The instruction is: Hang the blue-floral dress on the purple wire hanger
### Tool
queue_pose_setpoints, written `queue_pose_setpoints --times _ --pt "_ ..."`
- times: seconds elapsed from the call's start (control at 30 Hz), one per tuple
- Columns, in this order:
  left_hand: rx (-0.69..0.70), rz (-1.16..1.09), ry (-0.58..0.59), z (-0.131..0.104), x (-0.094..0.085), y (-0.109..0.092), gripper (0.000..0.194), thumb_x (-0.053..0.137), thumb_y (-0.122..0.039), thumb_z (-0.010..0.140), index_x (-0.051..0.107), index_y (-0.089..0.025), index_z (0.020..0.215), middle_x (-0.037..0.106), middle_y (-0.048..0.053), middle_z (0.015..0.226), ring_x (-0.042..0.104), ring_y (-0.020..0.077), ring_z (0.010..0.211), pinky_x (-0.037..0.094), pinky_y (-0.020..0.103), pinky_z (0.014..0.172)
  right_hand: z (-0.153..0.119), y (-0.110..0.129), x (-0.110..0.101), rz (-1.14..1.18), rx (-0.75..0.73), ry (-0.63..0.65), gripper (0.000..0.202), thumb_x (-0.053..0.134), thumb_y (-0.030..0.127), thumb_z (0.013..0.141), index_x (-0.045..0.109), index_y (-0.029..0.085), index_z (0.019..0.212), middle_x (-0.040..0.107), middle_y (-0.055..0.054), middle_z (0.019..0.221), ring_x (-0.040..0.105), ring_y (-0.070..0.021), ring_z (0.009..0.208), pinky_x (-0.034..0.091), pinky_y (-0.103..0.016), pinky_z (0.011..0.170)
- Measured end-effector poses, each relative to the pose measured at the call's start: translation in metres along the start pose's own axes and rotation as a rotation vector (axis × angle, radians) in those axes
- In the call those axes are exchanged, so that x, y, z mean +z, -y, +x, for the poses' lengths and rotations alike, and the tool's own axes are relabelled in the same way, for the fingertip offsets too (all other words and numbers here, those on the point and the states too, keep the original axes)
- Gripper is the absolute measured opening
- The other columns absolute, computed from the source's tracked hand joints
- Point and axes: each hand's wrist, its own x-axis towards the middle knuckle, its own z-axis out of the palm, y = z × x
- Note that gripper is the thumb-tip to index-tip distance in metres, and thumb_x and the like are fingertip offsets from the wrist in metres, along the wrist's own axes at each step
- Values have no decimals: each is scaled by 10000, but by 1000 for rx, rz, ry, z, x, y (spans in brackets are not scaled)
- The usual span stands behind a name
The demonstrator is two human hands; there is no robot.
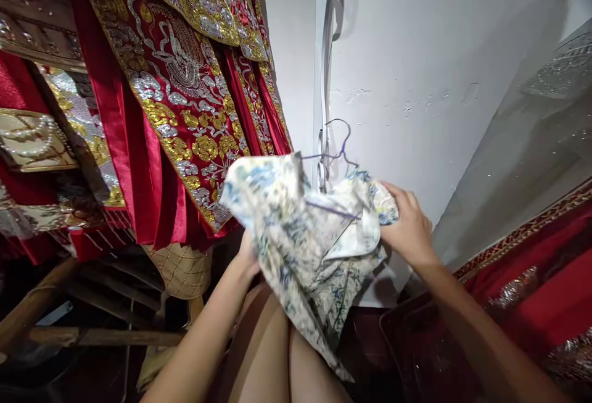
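Note:
A floral shirt [296,236], white with blue and yellow print, hangs over my lap on a thin purple wire hanger [343,150]. The hanger's hook stands up above the collar, in front of the wall. On the right, my right hand [409,221] grips the shirt near its shoulder, fingers closed round the cloth. My left hand [248,255] is at the shirt's left side, partly under the fabric. Most of its fingers are hidden behind the cloth. The shirt looks slightly blurred, and its lower end trails down past my knees.
Red garments with gold and silver embroidery [185,94] hang at the left. Below them are a wooden frame [106,335] and a quilted beige item [182,270]. A white wall [407,57] with cables [326,63] rises ahead. More red fabric [546,292] lies at the right.

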Motion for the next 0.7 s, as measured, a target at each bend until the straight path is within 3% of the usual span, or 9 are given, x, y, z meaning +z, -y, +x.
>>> queue_pose_setpoints --times 0.07,0.13,0.23,0.33,0.4,0.5,0.57,0.63,0.7 --pt "-73 -226 33 -8 -5 19 598 441 -636 906 771 -141 959 761 136 893 691 303 1070 545 417 946 17 -4 -7 -49 38 -31 688 692 415 733 548 280 1392 630 -108 1163 638 -339 975 486 -381 720" --pt "-154 -416 22 -16 -1 39 485 726 -573 759 758 -157 1007 769 135 983 674 340 1115 508 460 1002 30 0 -7 -71 13 -18 691 697 418 726 559 279 1388 631 -112 1143 630 -347 992 483 -388 740" --pt "-157 -420 -164 -27 16 67 519 882 -393 609 736 -133 1034 745 141 1127 648 342 1165 471 425 1052 34 11 -5 -52 -103 70 765 706 389 718 504 261 1445 619 -126 1185 599 -368 1086 494 -440 828" --pt "-153 -464 -332 -41 29 85 550 861 -402 640 710 -160 1110 723 120 1200 613 311 1232 442 391 1091 12 17 -5 60 -224 146 796 712 405 746 452 252 1483 544 -144 1384 502 -392 1271 431 -537 1005" --pt "-237 -551 -378 -52 34 91 616 839 -452 677 671 -208 1217 699 105 1257 596 295 1265 444 386 1097 -17 19 -5 198 -226 134 695 689 419 791 495 276 1443 509 -113 1462 430 -382 1364 351 -565 1096" --pt "-405 -661 -398 -69 41 90 690 788 -564 723 615 -257 1316 625 111 1377 541 299 1336 477 381 1072 -74 29 7 459 6 91 414 611 430 877 625 271 1259 627 -98 1324 517 -336 1286 395 -510 1065" --pt "-433 -704 -369 -79 49 88 717 764 -599 738 605 -239 1337 599 127 1406 511 309 1363 492 376 1060 -111 42 22 630 255 193 284 584 501 898 681 243 967 708 -95 1043 636 -296 1013 489 -427 877" --pt "-390 -722 -313 -89 61 87 721 770 -573 746 602 -209 1345 631 136 1361 544 319 1329 503 381 1051 -139 59 39 825 415 396 437 502 603 917 605 223 727 611 -42 661 574 -220 648 453 -346 629" --pt "-328 -707 -288 -97 73 86 697 783 -529 751 601 -209 1344 686 114 1272 611 310 1247 519 380 1032 -156 73 51 996 529 517 526 413 665 937 550 214 704 500 1 574 478 -172 553 388 -307 563"
